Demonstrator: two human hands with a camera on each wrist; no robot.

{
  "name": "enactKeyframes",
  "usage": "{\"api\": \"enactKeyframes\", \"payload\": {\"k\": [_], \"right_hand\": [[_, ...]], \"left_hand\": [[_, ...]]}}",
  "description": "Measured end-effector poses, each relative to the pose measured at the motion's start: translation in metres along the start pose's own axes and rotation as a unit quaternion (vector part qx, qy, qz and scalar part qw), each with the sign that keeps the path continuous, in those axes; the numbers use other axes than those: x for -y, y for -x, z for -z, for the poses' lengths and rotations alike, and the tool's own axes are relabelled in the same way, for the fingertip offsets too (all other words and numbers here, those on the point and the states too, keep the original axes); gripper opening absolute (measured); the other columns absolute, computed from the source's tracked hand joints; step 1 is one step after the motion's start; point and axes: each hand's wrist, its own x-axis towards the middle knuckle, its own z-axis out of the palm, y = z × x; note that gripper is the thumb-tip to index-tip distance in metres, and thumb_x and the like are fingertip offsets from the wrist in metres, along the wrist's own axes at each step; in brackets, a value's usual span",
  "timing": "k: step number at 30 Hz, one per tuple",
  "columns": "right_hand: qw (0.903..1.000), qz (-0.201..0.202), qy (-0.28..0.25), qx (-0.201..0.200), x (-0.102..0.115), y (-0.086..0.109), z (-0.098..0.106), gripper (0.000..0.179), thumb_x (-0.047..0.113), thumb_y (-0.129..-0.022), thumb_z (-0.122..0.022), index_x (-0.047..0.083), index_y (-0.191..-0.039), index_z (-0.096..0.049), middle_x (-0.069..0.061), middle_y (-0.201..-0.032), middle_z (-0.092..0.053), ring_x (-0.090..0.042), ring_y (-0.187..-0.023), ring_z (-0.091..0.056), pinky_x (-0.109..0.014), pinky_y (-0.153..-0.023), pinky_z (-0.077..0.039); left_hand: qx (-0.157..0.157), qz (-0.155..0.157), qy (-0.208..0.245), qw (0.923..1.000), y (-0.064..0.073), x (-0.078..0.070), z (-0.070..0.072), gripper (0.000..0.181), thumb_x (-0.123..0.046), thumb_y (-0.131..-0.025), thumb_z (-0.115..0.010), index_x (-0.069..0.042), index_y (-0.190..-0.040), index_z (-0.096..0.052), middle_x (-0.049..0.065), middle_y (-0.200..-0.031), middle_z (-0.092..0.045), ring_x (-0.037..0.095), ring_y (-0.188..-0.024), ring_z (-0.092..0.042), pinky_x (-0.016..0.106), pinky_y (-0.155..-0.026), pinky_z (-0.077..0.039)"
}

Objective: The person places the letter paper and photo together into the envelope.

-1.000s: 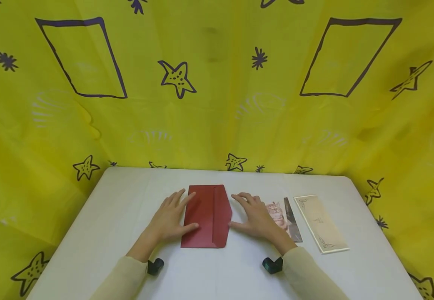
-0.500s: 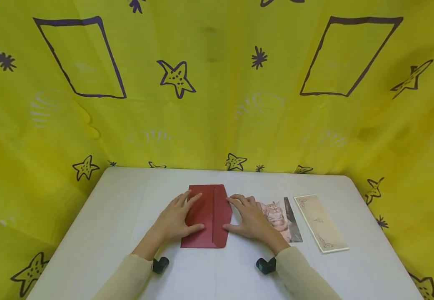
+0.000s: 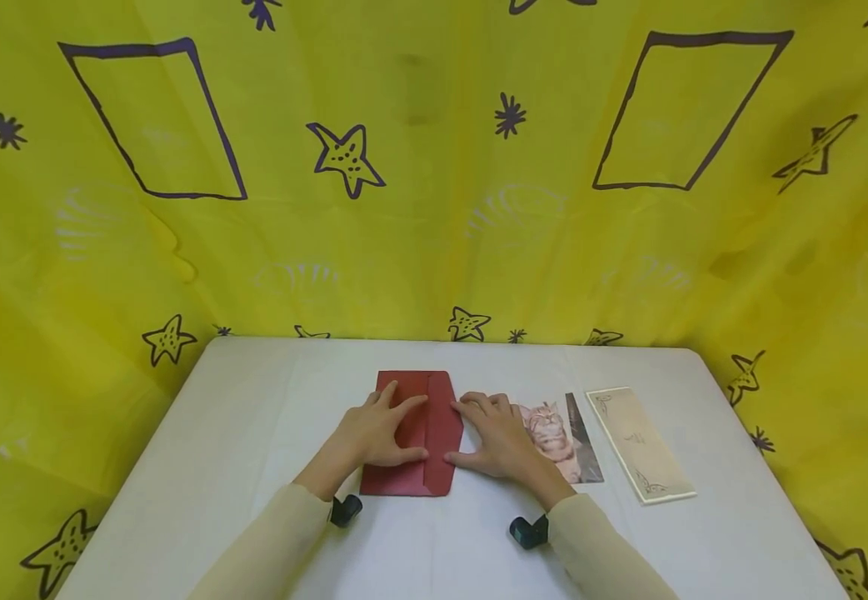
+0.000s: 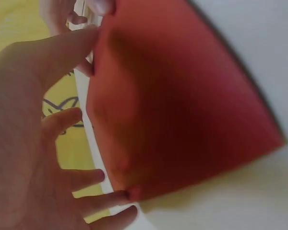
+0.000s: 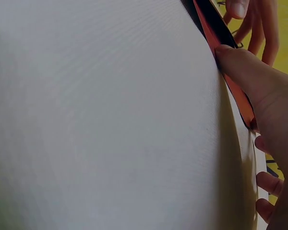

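Note:
A red envelope (image 3: 392, 481) lies on the white table, its pointed flap (image 3: 441, 429) unfolded to the right. Over the body of the envelope my left hand (image 3: 366, 433) spreads its fingers and thumb, the tips reaching toward the flap's fold line. At the flap's right edge is my right hand (image 3: 501, 442), index fingertip and thumb tip apart along that edge. The right wrist view has the right thumb (image 5: 230, 55) against the thin edge of the red envelope (image 5: 240, 98). In the left wrist view, the red paper (image 4: 221, 110) fills the middle, beside the left hand (image 4: 33, 134).
Right of the envelope lies a picture of a cat (image 3: 552, 433), partly covered by the right hand. Farther right is a cream card (image 3: 640, 446) with ornamented corners. A yellow patterned curtain (image 3: 419, 250) surrounds the white table (image 3: 254, 400).
My left hand has moved right over the envelope, from its left edge toward the flap's fold. The right hand has come left to the flap's edge. The envelope stays in place.

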Motion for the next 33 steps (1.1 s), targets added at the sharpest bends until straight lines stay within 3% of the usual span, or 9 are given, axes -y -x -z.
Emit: {"api": "enactKeyframes", "payload": {"k": [7, 15, 25, 33], "right_hand": [[1.0000, -0.001, 0.002, -0.002, -0.001, 0.000, 0.000, 0.083, 0.063, -0.081, -0.077, 0.021, -0.149, -0.055, -0.002, -0.144, -0.051, -0.030, -0.124, -0.042, -0.049, -0.096, -0.040], [1.0000, -0.004, -0.002, 0.005, -0.001, -0.001, -0.002, 0.086, 0.066, -0.080, -0.077, 0.021, -0.150, -0.054, -0.001, -0.145, -0.051, -0.029, -0.125, -0.042, -0.048, -0.097, -0.040], [1.0000, -0.003, -0.006, 0.002, 0.001, 0.002, -0.002, 0.085, 0.065, -0.081, -0.077, 0.019, -0.149, -0.055, -0.002, -0.145, -0.051, -0.029, -0.125, -0.042, -0.047, -0.097, -0.039], [1.0000, -0.001, -0.002, 0.002, -0.001, 0.001, -0.002, 0.085, 0.066, -0.081, -0.076, 0.020, -0.150, -0.054, -0.002, -0.145, -0.051, -0.030, -0.125, -0.042, -0.048, -0.097, -0.039]], "left_hand": [[0.053, 0.005, -0.009, 0.9986, -0.006, -0.006, 0.011, 0.088, -0.059, -0.078, -0.081, -0.039, -0.154, -0.042, 0.019, -0.158, -0.034, 0.047, -0.137, -0.042, 0.056, -0.092, -0.056], [0.082, 0.010, -0.013, 0.9965, -0.011, -0.005, 0.016, 0.085, -0.058, -0.076, -0.085, -0.043, -0.151, -0.047, 0.016, -0.150, -0.039, 0.039, -0.127, -0.048, 0.052, -0.090, -0.056], [0.089, 0.015, -0.027, 0.9955, -0.014, -0.009, 0.019, 0.084, -0.058, -0.071, -0.088, -0.042, -0.146, -0.053, 0.012, -0.135, -0.045, 0.031, -0.123, -0.045, 0.048, -0.087, -0.057], [0.073, -0.005, 0.002, 0.9973, -0.016, -0.001, 0.018, 0.085, -0.055, -0.066, -0.093, -0.041, -0.140, -0.053, 0.011, -0.135, -0.047, 0.034, -0.124, -0.046, 0.052, -0.087, -0.057]]}}
